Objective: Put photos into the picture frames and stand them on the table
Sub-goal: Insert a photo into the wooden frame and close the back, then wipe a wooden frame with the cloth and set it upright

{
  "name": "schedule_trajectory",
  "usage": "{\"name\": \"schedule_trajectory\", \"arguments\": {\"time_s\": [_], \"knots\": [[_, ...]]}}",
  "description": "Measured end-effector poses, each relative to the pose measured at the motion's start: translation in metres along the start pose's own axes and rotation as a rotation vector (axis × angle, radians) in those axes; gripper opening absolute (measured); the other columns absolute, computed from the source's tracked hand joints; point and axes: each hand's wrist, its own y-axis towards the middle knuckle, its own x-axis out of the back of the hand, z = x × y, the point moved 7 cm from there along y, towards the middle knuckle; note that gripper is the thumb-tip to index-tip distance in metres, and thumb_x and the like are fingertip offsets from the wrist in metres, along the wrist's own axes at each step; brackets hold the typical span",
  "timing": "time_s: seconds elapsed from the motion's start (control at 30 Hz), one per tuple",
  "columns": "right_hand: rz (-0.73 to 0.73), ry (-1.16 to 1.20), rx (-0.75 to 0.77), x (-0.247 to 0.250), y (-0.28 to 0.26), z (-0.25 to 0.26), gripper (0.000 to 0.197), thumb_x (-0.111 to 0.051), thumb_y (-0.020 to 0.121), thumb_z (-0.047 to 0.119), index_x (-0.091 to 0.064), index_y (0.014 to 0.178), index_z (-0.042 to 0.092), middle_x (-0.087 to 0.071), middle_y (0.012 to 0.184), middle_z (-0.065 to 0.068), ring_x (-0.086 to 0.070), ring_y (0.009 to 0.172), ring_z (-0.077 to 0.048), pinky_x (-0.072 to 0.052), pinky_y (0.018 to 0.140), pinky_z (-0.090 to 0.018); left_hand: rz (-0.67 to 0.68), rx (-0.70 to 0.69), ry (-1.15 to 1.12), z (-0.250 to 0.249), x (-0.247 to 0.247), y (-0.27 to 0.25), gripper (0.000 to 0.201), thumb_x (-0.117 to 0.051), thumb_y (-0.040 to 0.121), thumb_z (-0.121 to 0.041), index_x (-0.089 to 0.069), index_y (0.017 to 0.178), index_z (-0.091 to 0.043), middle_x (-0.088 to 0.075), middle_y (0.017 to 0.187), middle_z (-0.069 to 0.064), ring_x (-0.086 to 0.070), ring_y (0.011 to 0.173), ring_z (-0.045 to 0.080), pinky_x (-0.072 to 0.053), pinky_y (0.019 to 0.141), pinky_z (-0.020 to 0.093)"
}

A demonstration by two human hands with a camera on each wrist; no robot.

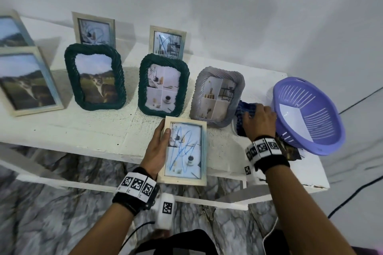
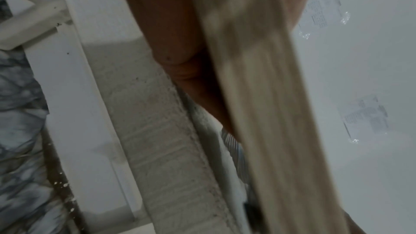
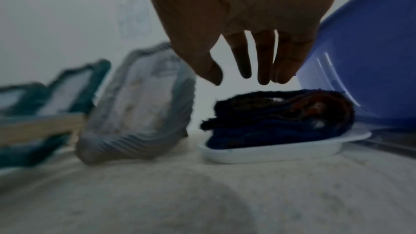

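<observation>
Left hand (image 1: 158,148) is gripping a wooden frame (image 1: 183,152) by its left edge, photo facing up, over the table's (image 1: 83,128) front edge. Right hand (image 1: 259,120) is hovering with fingers (image 3: 264,63) loose, holding nothing, just above a blue cloth (image 3: 276,118) beside the basket (image 1: 310,114), behind the grey frame (image 1: 217,95)

My head cam sits high and looks down-forward over the white table (image 1: 87,130), wall across the top of frame. Left wrist cam is jammed right up against the wooden frame (image 2: 265,113), which runs blurry down the middle, table edge to its left. Right wrist cam rides low, looking along the tabletop. It shares the grey frame (image 3: 139,106) and purple basket (image 3: 371,60) with the head view.
</observation>
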Motion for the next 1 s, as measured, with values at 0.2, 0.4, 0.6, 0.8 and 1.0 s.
{"name": "schedule_trajectory", "arguments": {"time_s": [0.2, 0.4, 0.6, 0.8, 1.0], "knots": [[0.307, -0.194, -0.073, -0.042, 0.025, -0.017, 0.055, -0.052, 0.092, 0.046, -0.046, 0.132, 0.008, -0.041, 0.136, -0.019, -0.037, 0.126, -0.043, -0.040, 0.096, -0.047, 0.014, -0.028, 0.052, 0.003, 0.002, 0.002, 0.057, -0.038, 0.096, -0.050, -0.030, 0.151, -0.034, -0.036, 0.152, -0.018, -0.030, 0.139, -0.005, -0.021, 0.117, 0.025], [0.205, -0.149, -0.019, -0.039, 0.038, -0.018, 0.033, -0.050, 0.091, 0.018, -0.055, 0.117, -0.001, -0.054, 0.121, -0.024, -0.052, 0.108, -0.044, -0.044, 0.089, -0.045, -0.001, -0.030, 0.017, 0.005, 0.004, 0.003, 0.055, -0.038, 0.096, -0.048, -0.032, 0.149, -0.034, -0.038, 0.150, -0.020, -0.033, 0.136, -0.008, -0.022, 0.119, 0.026], [-0.014, 0.170, -0.065, 0.003, 0.011, -0.017, 0.025, -0.055, 0.089, 0.021, -0.060, 0.096, -0.002, -0.063, 0.099, -0.023, -0.058, 0.088, -0.038, -0.038, 0.070, -0.033, 0.004, -0.056, -0.028, -0.002, 0.000, 0.006, 0.053, -0.040, 0.098, -0.048, -0.032, 0.149, -0.035, -0.040, 0.148, -0.022, -0.034, 0.135, -0.010, -0.024, 0.118, 0.027], [-0.139, 0.397, 0.123, 0.033, -0.078, 0.041, 0.032, -0.066, 0.081, 0.013, -0.061, 0.111, 0.002, -0.059, 0.096, -0.015, -0.055, 0.087, -0.030, -0.031, 0.070, -0.025, 0.036, -0.111, -0.058, -0.025, -0.012, 0.000, 0.051, -0.037, 0.098, -0.041, -0.029, 0.148, -0.036, -0.037, 0.150, -0.020, -0.034, 0.135, -0.011, -0.027, 0.112, 0.015], [-0.076, 0.325, 0.265, 0.014, -0.112, 0.085, 0.046, -0.045, 0.077, 0.036, -0.063, 0.109, 0.008, -0.056, 0.099, -0.011, -0.051, 0.088, -0.028, -0.046, 0.075, -0.036, 0.101, -0.216, 0.079, -0.034, -0.024, -0.008, 0.048, -0.034, 0.105, -0.024, -0.024, 0.151, -0.028, -0.029, 0.153, -0.021, -0.024, 0.139, -0.013, -0.019, 0.113, 0.009]]}}
